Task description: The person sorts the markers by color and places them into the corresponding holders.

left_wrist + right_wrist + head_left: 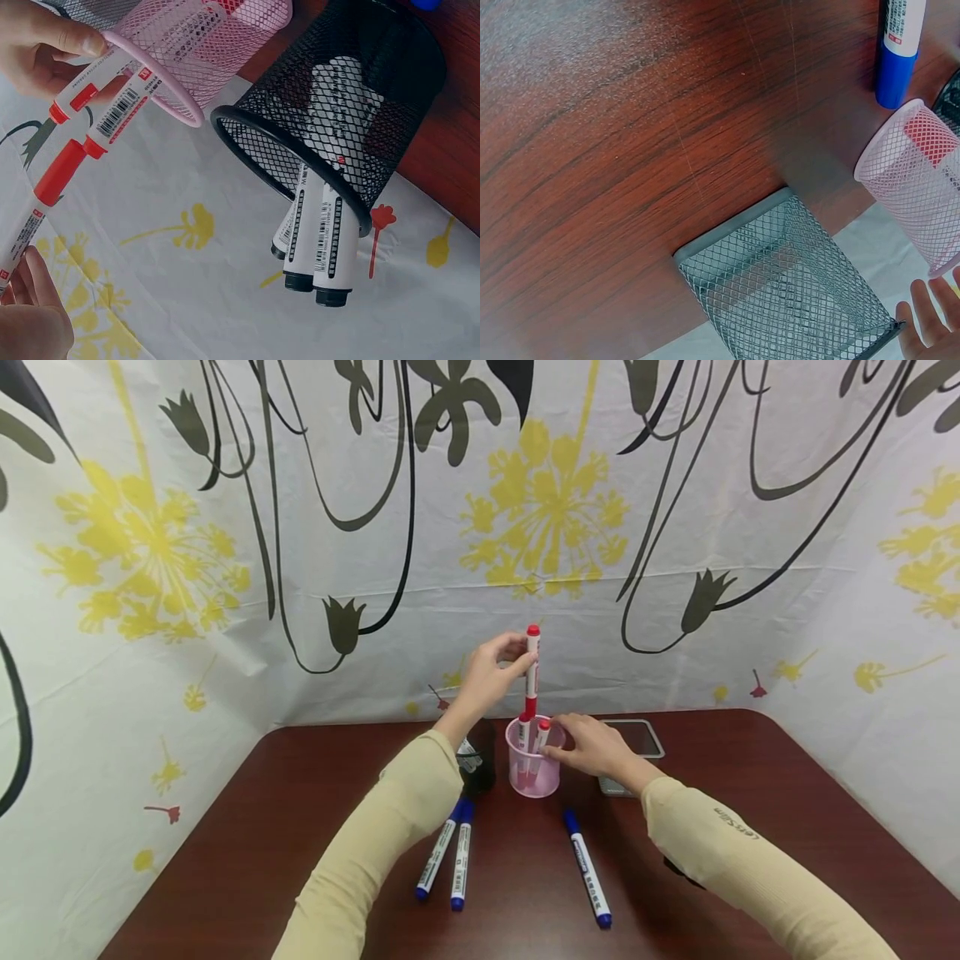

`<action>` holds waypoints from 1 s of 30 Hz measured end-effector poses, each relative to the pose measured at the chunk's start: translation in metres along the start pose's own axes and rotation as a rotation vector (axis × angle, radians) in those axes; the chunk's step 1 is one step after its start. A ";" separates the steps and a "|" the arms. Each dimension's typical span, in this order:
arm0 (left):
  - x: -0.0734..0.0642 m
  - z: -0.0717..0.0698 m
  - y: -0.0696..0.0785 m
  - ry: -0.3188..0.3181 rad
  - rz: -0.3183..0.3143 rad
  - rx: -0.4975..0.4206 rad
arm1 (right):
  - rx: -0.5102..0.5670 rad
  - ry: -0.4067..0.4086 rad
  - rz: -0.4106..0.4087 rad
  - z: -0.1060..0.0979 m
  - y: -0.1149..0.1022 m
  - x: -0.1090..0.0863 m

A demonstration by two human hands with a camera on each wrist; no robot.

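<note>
On my feeds, left hand [491,672] pinches red marker [532,672] upright above pink cup [550,781]; right hand [595,746] grips cup's rim, below and beside. Risk, I judge: cap [531,706], if lowered, snags on markers inside [523,732]; slack right grip, cup tips.

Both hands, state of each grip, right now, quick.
Left hand: closed, holding a red-capped marker.
Right hand: closed, holding the pink mesh cup at its rim.
</note>
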State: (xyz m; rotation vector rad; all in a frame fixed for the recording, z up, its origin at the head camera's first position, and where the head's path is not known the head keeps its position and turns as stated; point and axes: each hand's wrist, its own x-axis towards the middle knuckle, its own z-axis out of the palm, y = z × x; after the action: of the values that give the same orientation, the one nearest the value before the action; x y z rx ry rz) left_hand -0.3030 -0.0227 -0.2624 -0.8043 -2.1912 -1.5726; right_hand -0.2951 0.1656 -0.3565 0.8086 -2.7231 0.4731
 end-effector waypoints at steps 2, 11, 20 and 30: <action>0.001 0.001 -0.001 -0.002 -0.003 -0.009 | -0.001 0.002 -0.002 0.000 0.000 -0.001; 0.004 -0.001 -0.007 0.040 -0.006 0.070 | -0.007 -0.003 0.000 0.000 0.000 0.000; -0.002 0.005 -0.024 0.023 -0.058 0.097 | -0.009 0.018 -0.015 0.001 0.002 0.002; -0.018 0.014 -0.042 0.008 -0.097 0.132 | -0.005 0.020 -0.021 0.000 0.001 0.001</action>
State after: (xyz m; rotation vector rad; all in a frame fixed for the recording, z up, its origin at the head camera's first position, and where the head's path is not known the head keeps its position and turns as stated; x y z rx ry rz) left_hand -0.3142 -0.0237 -0.3091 -0.6603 -2.3323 -1.4529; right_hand -0.2968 0.1658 -0.3564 0.8264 -2.6932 0.4680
